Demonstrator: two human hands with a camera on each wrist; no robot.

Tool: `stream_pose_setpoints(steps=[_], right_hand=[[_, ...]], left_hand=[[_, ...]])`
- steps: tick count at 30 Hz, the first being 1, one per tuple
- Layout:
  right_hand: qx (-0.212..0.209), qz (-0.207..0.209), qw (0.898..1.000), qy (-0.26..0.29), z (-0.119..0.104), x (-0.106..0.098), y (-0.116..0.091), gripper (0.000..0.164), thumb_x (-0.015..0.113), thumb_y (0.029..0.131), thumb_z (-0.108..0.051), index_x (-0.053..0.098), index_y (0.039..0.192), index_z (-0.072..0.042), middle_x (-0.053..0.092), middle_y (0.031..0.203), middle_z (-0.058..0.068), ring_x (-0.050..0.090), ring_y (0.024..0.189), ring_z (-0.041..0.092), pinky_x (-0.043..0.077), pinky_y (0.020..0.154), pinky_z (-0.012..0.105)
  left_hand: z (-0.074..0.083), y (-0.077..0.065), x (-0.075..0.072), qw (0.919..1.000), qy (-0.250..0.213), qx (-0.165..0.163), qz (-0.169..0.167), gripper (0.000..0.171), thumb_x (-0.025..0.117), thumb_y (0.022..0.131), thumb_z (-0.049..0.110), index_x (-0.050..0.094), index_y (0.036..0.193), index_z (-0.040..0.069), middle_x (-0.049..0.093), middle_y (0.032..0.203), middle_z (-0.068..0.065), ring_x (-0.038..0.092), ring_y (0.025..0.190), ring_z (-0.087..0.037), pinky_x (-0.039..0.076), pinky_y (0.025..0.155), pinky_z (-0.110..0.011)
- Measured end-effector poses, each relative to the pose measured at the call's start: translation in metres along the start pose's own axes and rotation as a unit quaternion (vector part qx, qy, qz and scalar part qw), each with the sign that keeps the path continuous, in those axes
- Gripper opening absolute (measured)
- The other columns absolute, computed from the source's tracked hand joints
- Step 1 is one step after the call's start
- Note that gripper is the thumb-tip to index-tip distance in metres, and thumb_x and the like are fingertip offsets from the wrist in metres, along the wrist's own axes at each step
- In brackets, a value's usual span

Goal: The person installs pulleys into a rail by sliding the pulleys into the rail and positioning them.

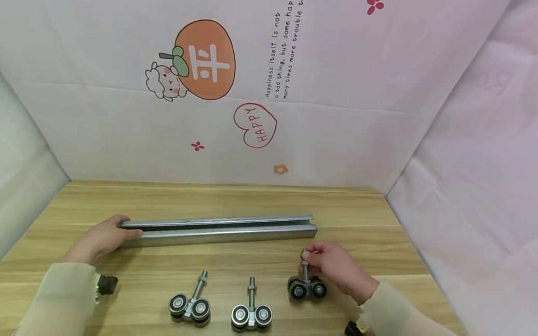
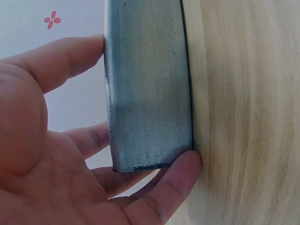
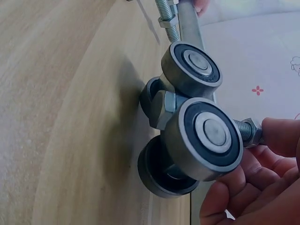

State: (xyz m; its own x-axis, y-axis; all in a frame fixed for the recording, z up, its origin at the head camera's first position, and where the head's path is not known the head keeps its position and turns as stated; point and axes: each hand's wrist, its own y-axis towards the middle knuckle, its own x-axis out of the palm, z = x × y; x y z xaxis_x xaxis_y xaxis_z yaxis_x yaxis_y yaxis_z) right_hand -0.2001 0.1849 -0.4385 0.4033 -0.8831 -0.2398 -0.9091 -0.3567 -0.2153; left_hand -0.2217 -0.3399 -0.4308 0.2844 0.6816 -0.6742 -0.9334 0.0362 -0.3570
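A silver metal C-shaped track [image 1: 226, 237] lies across the tabletop, its slot facing up. My left hand [image 1: 100, 239] grips the track's left end; in the left wrist view, the thumb presses one edge of the track [image 2: 150, 84] and fingers curl round the end. Near the track's right end, my right hand [image 1: 339, 266] pinches the upper bolt end of a roller trolley [image 1: 298, 290], bolt upward. In the right wrist view, this trolley [image 3: 211, 136] shows black-sealed steel wheels close to the wood, thumb and fingers at the nut. Part of the right hand's fingers is hidden behind the bolt.
Two more roller trolleys stand in front of the track: a left trolley [image 1: 188, 309] with its bolt leaning right, and a middle trolley [image 1: 251, 318] with its bolt upright. Printed white cloth [image 1: 111, 141] hangs behind the wooden table [image 1: 229, 199] and along both sides.
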Motion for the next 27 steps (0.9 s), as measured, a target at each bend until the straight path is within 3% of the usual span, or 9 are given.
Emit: stream_pose_setpoints(steps=[9,18,27], right_hand=[[-0.003,0.033,0.997,-0.076,-0.005,0.005,-0.003,0.019,0.055,0.103,-0.014,0.066,0.101,0.002,0.071,0.092,0.010,0.067,0.085,0.025,0.051,0.080,0.043],[-0.041,0.056,0.987,-0.146,-0.008,0.007,-0.008,0.012,0.058,0.101,-0.013,0.069,0.098,-0.009,0.071,0.093,0.002,0.063,0.092,0.019,0.049,0.082,0.041],[-0.079,0.010,0.984,-0.160,-0.009,-0.002,-0.023,0.011,0.064,0.096,-0.011,0.069,0.105,-0.012,0.068,0.104,0.004,0.061,0.098,0.022,0.049,0.081,0.041]], left_hand=[[-0.002,0.001,0.001,1.0000,0.001,-0.003,-0.001,0.095,0.058,0.097,0.052,0.015,0.151,-0.013,0.019,0.148,-0.045,0.022,0.132,-0.062,0.028,0.102,-0.070],[-0.001,0.001,0.001,1.0000,0.008,-0.003,0.004,0.093,0.059,0.097,0.051,0.017,0.150,-0.013,0.020,0.148,-0.045,0.023,0.132,-0.062,0.028,0.102,-0.070],[-0.002,0.001,0.001,1.0000,-0.005,0.001,0.000,0.092,0.059,0.098,0.049,0.016,0.150,-0.013,0.020,0.148,-0.044,0.023,0.132,-0.061,0.028,0.102,-0.069]])
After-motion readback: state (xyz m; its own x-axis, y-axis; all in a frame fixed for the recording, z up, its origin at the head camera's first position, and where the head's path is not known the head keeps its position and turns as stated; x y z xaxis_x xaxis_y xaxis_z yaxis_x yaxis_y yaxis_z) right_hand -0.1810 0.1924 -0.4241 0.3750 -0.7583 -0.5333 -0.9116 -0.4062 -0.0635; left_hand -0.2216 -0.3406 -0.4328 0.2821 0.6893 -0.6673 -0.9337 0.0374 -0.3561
